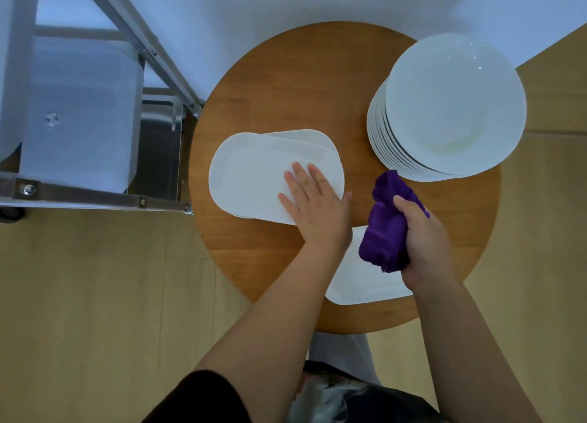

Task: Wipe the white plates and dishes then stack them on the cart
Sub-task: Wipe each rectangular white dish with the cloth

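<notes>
A stack of white oblong dishes (254,171) lies on the left half of a round wooden table (286,79), its long axis running left to right with a slight downward tilt to the right. The left hand (313,203) rests flat on the right end of the top dish, fingers straight and spread, pointing up and left along the dish, thumb off its right edge. So the dish extends away from the fingertips toward the cart (79,121), which stands just left of the table.

The right hand (422,238) is close by to the right, its fingers wrapped round a bunched purple cloth (389,222). It hovers over another white oblong dish (359,283) at the near edge of the table, partly hidden under both hands. The left hand is nearer the stack; the cloth is a short reach away to its right.

Farther right sits a tall stack of round white plates (451,105), well apart from the left hand.
</notes>
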{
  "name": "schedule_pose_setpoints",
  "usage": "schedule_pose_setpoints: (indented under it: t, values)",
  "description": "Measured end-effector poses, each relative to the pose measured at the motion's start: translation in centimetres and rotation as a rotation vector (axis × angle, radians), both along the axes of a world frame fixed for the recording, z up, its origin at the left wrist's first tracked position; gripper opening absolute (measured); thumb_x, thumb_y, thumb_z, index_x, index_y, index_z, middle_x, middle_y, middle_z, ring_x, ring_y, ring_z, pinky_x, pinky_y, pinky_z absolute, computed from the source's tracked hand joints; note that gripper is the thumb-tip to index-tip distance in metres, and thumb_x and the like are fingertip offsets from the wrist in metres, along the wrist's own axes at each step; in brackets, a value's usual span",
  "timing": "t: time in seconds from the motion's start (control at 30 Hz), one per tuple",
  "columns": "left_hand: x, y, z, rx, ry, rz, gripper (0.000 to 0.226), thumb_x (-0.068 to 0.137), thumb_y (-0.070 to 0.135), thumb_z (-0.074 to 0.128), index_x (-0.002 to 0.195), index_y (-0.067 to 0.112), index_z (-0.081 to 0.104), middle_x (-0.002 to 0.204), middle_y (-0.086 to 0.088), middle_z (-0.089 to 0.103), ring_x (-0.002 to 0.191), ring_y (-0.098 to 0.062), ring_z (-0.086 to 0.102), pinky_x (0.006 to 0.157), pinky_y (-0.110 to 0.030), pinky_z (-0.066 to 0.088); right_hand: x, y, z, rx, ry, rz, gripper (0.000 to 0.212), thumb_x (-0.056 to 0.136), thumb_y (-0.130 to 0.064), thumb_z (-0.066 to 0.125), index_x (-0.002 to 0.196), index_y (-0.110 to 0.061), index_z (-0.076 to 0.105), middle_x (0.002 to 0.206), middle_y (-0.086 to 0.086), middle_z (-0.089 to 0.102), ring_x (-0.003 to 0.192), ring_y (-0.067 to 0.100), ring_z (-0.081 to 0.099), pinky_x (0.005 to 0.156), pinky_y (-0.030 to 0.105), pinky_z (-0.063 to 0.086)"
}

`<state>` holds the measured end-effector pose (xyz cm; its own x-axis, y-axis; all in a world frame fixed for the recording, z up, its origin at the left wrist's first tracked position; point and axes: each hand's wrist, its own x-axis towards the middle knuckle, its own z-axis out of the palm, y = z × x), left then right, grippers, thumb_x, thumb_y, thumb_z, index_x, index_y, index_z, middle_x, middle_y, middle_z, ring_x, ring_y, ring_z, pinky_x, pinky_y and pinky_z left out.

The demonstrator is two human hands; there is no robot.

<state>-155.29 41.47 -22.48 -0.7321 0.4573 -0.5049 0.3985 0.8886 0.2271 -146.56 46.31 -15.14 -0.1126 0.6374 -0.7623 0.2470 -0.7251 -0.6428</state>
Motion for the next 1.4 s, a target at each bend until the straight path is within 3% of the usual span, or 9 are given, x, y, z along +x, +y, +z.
schedule_pose_setpoints:
  t: [0.37, 0.47, 0.57, 0.73, 0.93, 1.03, 1.23, 1.33, 1.4]
  values:
    - [-0.6, 2.1, -0.5, 0.077, 0.002, 0.124, 0.081, 0.096, 0.049, 0.037, 0.15, 0.007, -0.006, 0.157, -0.016, -0.015, 0.144, -0.034, -0.016, 0.114, -0.049, -0.004, 4.2, 1.3, -1.0, -0.008, -0.009, 0.04, 0.012, 0.086, -0.029, 0.064, 0.097, -0.027, 0.059, 0.089, -0.001, 0.066, 0.078, 0.016, 0.064, 0.046, 0.022, 0.049]
    - [1.4, -1.0, 0.7, 0.317, 0.15, -0.046, 0.071, 0.094, 0.038, 0.049, 0.15, 0.008, 0.016, 0.158, -0.017, 0.007, 0.145, -0.036, 0.0, 0.113, -0.044, -0.004, 5.9, 1.9, -1.5, -0.004, -0.036, 0.081, 0.012, 0.086, -0.03, 0.065, 0.097, -0.028, 0.06, 0.091, -0.001, 0.066, 0.081, 0.018, 0.064, 0.052, 0.025, 0.05]
    - [4.7, -5.6, 1.1, 0.444, 0.268, -0.041, 0.057, 0.082, 0.027, 0.068, 0.132, 0.005, 0.049, 0.138, -0.021, 0.046, 0.131, -0.04, 0.04, 0.109, -0.049, 0.024, 7.8, 2.7, -2.1, 0.01, -0.073, 0.126, 0.006, 0.085, -0.03, 0.065, 0.087, -0.031, 0.06, 0.09, -0.002, 0.066, 0.081, 0.018, 0.064, 0.06, 0.03, 0.052]
    - [7.9, -10.2, -1.1, 0.108, -0.169, 0.505, 0.068, 0.074, 0.045, 0.075, 0.123, 0.008, 0.045, 0.118, -0.007, 0.051, 0.106, -0.023, 0.05, 0.084, -0.034, 0.043, 10.2, 3.6, -3.0, 0.036, -0.129, 0.21, 0.006, 0.086, -0.029, 0.064, 0.082, -0.032, 0.06, 0.088, -0.003, 0.066, 0.085, 0.02, 0.064, 0.066, 0.033, 0.054]
    - [8.1, -9.9, -3.3, 0.126, -0.273, 0.513, 0.017, 0.088, 0.027, 0.064, 0.083, 0.013, 0.056, 0.068, 0.004, 0.055, 0.07, -0.016, 0.055, 0.05, -0.021, 0.031, 11.6, 3.8, -3.9, 0.044, -0.157, 0.306, 0.007, 0.088, -0.026, 0.062, 0.084, -0.03, 0.059, 0.088, -0.001, 0.065, 0.083, 0.02, 0.064, 0.061, 0.03, 0.052]
    - [7.4, -9.4, -3.6, 0.108, -0.304, 0.521, 0.014, 0.089, 0.023, 0.062, 0.085, 0.014, 0.053, 0.069, 0.006, 0.051, 0.075, -0.02, 0.055, 0.054, -0.025, 0.033, 12.3, 4.3, -4.2, 0.046, -0.148, 0.312, 0.009, 0.088, -0.025, 0.062, 0.082, -0.031, 0.06, 0.085, -0.004, 0.065, 0.08, 0.018, 0.064, 0.06, 0.03, 0.052]
    - [7.7, -9.4, -3.3, 0.245, -0.525, 0.521, 0.032, 0.09, 0.011, 0.048, 0.122, 0.015, 0.052, 0.106, 0.002, 0.058, 0.099, -0.02, 0.054, 0.08, -0.034, 0.047, 13.8, 5.2, -5.2, 0.086, -0.157, 0.329, 0.018, 0.084, -0.012, 0.054, 0.079, -0.029, 0.059, 0.073, -0.008, 0.062, 0.067, 0.011, 0.06, 0.046, 0.02, 0.044]
    - [8.1, -8.8, -2.7, 0.342, -0.54, 0.724, 0.009, 0.09, 0.021, 0.05, 0.097, 0.023, 0.056, 0.096, 0.003, 0.059, 0.094, -0.02, 0.056, 0.072, -0.031, 0.05, 14.0, 5.1, -6.0, 0.109, -0.149, 0.338, 0.032, 0.082, -0.007, 0.051, 0.104, -0.029, 0.058, 0.08, -0.012, 0.062, 0.076, 0.013, 0.059, 0.045, 0.016, 0.045]
    - [8.5, -7.9, -2.2, 0.394, -0.632, 0.864, 0.023, 0.091, 0.043, 0.051, 0.104, 0.025, 0.057, 0.105, 0.002, 0.06, 0.099, -0.019, 0.057, 0.079, -0.034, 0.052, 13.8, 4.7, -6.7, 0.138, -0.165, 0.383, 0.055, 0.083, -0.007, 0.051, 0.132, -0.03, 0.046, 0.109, -0.005, 0.06, 0.097, 0.017, 0.058, 0.066, 0.029, 0.055]
